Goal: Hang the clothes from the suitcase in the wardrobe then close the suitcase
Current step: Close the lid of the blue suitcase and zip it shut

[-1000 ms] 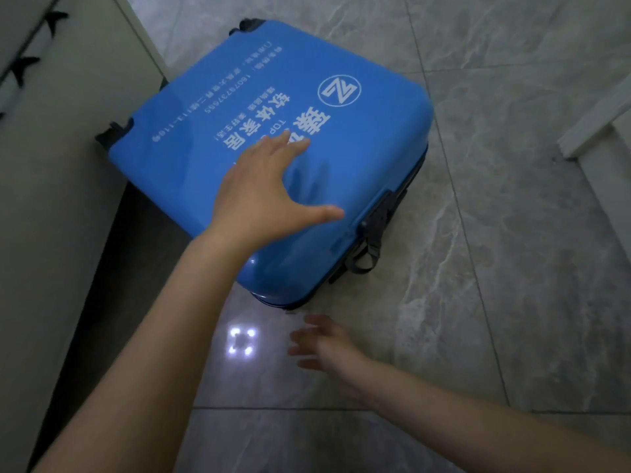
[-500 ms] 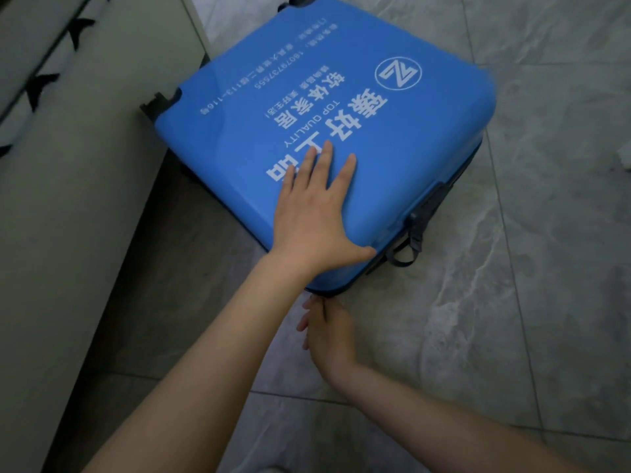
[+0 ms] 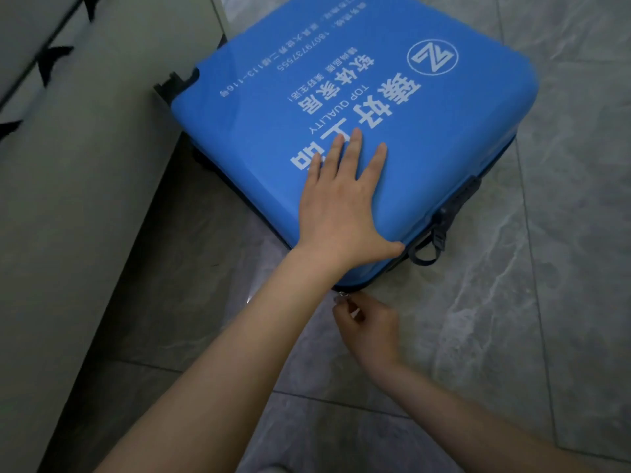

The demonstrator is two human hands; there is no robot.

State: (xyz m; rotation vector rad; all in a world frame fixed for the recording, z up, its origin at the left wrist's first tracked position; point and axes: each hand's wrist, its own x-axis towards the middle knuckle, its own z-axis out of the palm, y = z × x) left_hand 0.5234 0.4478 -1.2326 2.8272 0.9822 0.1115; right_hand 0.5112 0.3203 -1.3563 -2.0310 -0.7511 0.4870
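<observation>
The blue suitcase (image 3: 358, 131) lies lid-down-shut on the grey tiled floor (image 3: 546, 302), filling the upper centre of the frame. The left hand (image 3: 341, 213) still presses flat on the lid, fingers spread. The right hand (image 3: 370, 327), open near the corner half a second ago, now pinches the silver zipper pull (image 3: 344, 296) at lower centre.

Left hand (image 3: 341, 213) down flat on the blue suitcase (image 3: 426, 131) lid, right hand (image 3: 368, 324) now curled, pinching the zipper pull (image 3: 344, 295) at the near corner
</observation>
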